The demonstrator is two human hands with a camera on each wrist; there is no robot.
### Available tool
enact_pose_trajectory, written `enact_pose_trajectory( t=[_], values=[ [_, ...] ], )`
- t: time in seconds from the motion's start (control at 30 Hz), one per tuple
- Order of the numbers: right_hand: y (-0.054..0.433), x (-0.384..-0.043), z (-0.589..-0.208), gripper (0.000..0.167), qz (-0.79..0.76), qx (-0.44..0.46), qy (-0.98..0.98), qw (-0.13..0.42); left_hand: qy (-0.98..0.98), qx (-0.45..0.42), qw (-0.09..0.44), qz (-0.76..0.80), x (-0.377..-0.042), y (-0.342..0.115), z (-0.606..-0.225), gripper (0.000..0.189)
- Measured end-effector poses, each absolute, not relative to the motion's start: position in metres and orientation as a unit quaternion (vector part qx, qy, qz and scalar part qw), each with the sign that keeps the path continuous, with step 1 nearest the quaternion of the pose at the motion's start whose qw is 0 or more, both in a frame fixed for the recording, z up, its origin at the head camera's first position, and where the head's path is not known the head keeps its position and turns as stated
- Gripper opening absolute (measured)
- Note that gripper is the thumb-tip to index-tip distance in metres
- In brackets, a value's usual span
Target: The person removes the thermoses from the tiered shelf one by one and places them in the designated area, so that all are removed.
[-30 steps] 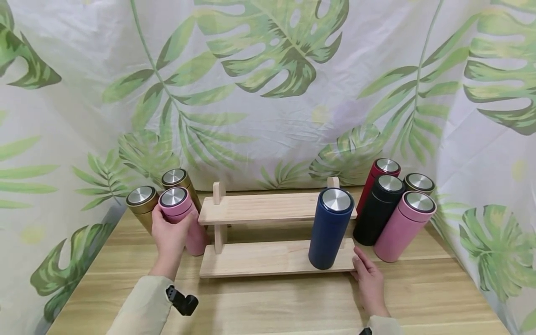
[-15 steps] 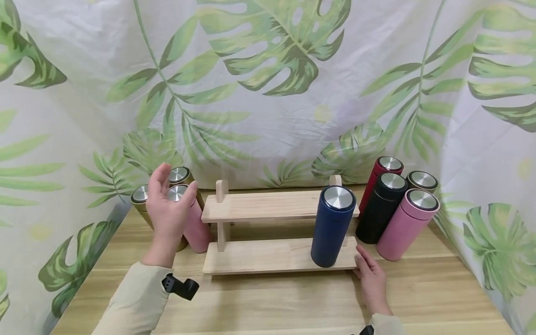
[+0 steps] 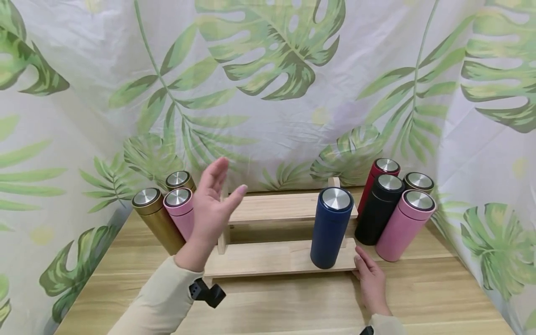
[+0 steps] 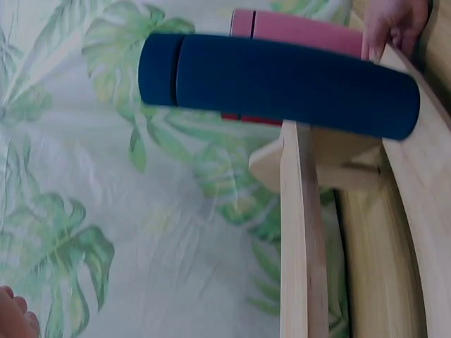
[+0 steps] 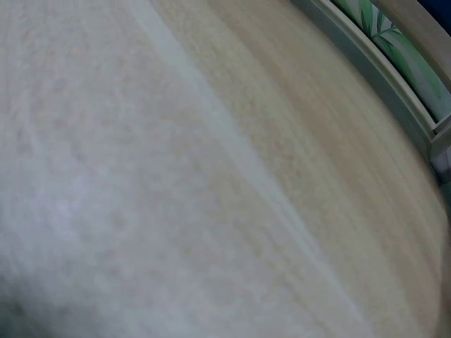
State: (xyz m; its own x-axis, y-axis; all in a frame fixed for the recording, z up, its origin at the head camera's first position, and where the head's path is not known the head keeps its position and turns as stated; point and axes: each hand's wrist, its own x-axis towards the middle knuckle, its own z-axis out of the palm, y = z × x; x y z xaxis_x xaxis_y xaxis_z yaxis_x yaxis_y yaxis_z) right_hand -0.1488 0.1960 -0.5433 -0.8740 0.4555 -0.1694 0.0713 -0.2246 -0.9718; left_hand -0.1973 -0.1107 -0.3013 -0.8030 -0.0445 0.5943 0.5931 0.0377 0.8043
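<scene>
My left hand (image 3: 209, 204) is raised in front of the left end of a two-tier wooden shelf (image 3: 268, 257), fingers spread and holding nothing. In the left wrist view only its fingertips (image 4: 15, 315) show at the lower left corner. My right hand (image 3: 370, 281) grips the right end of the lower board, thumb at its front corner. A blue thermos flask (image 3: 331, 230) stands upright on that board near its right end; the left wrist view shows the flask (image 4: 296, 84) sideways. The right wrist view shows mostly blurred table, with the right hand out of sight.
Left of the shelf stand a gold flask (image 3: 158, 221), a pink flask (image 3: 179, 210) and another gold flask (image 3: 180, 178) behind. On the right are a pink flask (image 3: 404, 228), a black flask (image 3: 378, 209), a red flask (image 3: 372, 186) and a brownish flask (image 3: 420, 180). A leaf-print cloth (image 3: 268, 130) hangs behind.
My left hand has let go of the left pink flask, lifted, and moved right toward the shelf. My right hand stays at the shelf's right end.
</scene>
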Motion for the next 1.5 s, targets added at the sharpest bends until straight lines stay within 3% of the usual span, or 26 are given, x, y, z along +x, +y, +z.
enact_pose_trajectory(
  t=[0.3, 0.8, 1.27, 1.5],
  values=[
    [0.196, -0.148, -0.543, 0.048, 0.745, -0.213, -0.620, 0.123, -0.681, -0.249, 0.121, -0.679, -0.188, -0.064, -0.309, 0.067],
    [0.196, -0.148, -0.542, 0.043, 0.752, -0.219, -0.608, 0.134, -0.686, -0.230, -0.037, -0.689, -0.182, -0.001, -0.343, 0.072],
    [0.197, -0.148, -0.541, 0.051, 0.748, -0.213, -0.617, 0.120, -0.721, -0.208, -0.047, -0.659, -0.185, 0.023, -0.364, 0.071],
    [0.196, -0.149, -0.540, 0.047, 0.749, -0.222, -0.610, 0.128, -0.748, -0.202, -0.043, -0.631, -0.185, 0.025, -0.372, 0.076]
  ],
)
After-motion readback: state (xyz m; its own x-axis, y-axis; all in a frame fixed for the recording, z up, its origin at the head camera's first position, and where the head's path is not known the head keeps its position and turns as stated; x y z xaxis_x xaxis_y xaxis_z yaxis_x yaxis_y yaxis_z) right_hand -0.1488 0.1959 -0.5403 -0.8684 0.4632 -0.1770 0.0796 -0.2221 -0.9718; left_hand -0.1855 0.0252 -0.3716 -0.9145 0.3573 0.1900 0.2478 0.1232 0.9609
